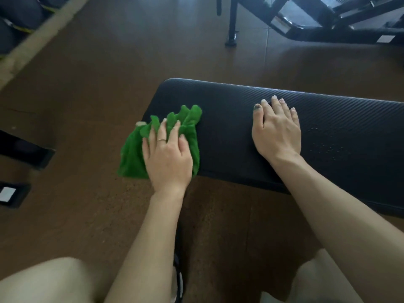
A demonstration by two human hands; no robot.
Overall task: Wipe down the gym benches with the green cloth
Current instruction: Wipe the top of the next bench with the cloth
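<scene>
Our left hand (167,157) lies on top of the green cloth (135,149), fingers spread and lightly bent so the tips dig into the bunched fabric, pressing it down at the left end of the bench (328,119); a thin ring (162,139) sits on one finger. Our right hand (276,130) rests flat on the bench pad further right, well apart from the cloth, fingers straight and close together, holding nothing. The nails look painted, and the thumbnail is dark green

The cloth is crumpled, its far edge ruffled up on the pad while its left part hangs off the end of the bench over the brown floor (98,73). A small pale tag (140,123) shows at the cloth's left edge; we cannot read any writing on it. The bench pad is black with fine ribbed lines, and a faint dotted pattern near its right part is too dim to read

Our bare knees show at the near edge. At far right stands a black metal frame (328,18) with pale stickers, unreadable. A dark foot with a white label (7,193) lies at the left, also illegible
</scene>
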